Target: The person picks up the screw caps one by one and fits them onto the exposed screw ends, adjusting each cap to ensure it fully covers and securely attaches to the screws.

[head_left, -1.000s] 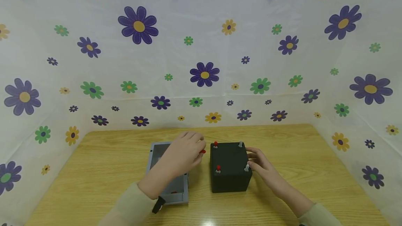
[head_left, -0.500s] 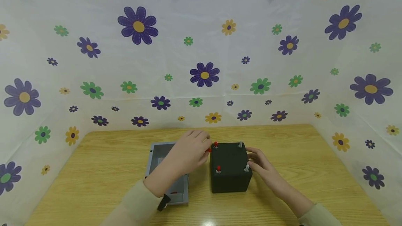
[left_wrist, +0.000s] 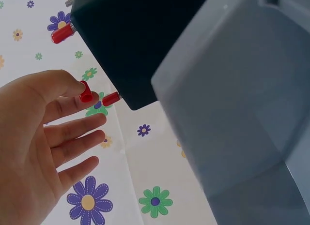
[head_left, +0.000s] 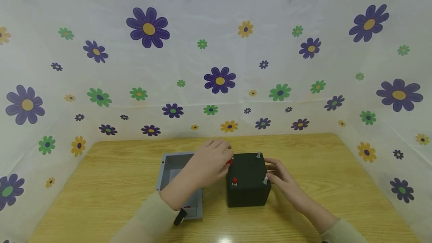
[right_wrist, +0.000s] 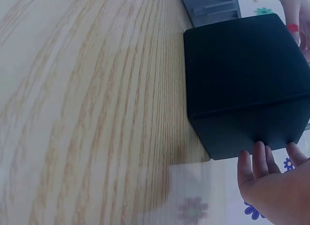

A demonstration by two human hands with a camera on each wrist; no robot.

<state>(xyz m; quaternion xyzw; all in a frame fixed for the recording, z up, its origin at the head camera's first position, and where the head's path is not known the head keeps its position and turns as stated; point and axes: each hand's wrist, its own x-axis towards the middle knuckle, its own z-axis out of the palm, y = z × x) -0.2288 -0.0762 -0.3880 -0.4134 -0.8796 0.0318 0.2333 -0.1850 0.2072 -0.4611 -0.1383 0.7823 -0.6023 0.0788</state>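
A black box stands on the table with a toggle switch at each top corner. Red covers the front left lever; the back right lever and front right lever are bare metal. My left hand pinches a small hollow red cap between thumb and index finger, beside the box's back left corner. In the left wrist view two red-covered levers, one a red-tipped lever near the held cap, stay on the box. My right hand rests its fingertips on the box's right side.
Left of the box, a grey tray lies under my left forearm, with a small red piece near its front end. Flowered white cloth hangs behind and beside the wooden table.
My left hand has moved right with the red cap, from above the tray's right edge to the box's back left corner. The right hand and box have stayed in place.
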